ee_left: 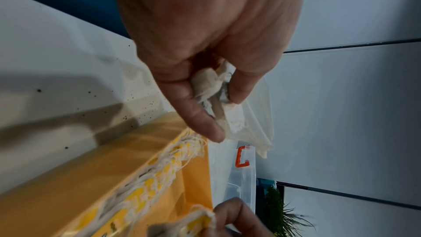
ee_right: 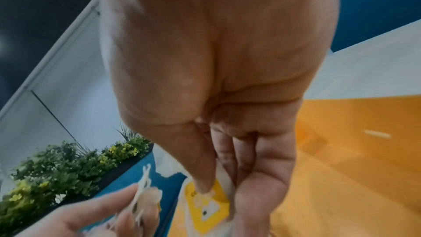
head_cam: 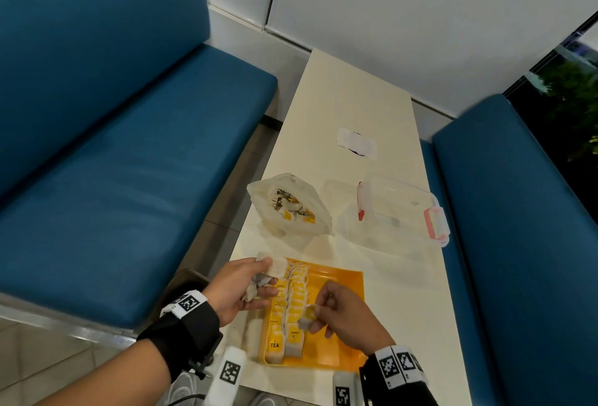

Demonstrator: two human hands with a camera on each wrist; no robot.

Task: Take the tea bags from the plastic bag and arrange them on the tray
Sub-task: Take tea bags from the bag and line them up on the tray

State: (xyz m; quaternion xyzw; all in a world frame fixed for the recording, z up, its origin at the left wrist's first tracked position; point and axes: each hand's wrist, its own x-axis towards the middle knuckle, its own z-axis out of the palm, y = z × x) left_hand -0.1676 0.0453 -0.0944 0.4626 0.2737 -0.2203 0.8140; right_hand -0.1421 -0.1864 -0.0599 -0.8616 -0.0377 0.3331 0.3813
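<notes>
An orange tray [head_cam: 336, 318] lies at the table's near end with two rows of yellow-tagged tea bags [head_cam: 291, 305] along its left side. My left hand [head_cam: 246, 286] hovers at the tray's left edge and grips a bunch of white tea bags [head_cam: 275, 268], seen pinched between thumb and fingers [ee_left: 214, 89]. My right hand [head_cam: 336, 312] is over the middle of the tray and pinches one tea bag by its yellow tag [head_cam: 309, 313] [ee_right: 205, 203]. The open plastic bag [head_cam: 291, 208] with more tea bags lies beyond the tray.
A clear lidded container with red clips [head_cam: 401, 208] sits right of the plastic bag. A small white wrapper [head_cam: 356, 143] lies farther up the cream table [head_cam: 388, 276]. Blue benches [head_cam: 113, 179] flank the narrow table on both sides.
</notes>
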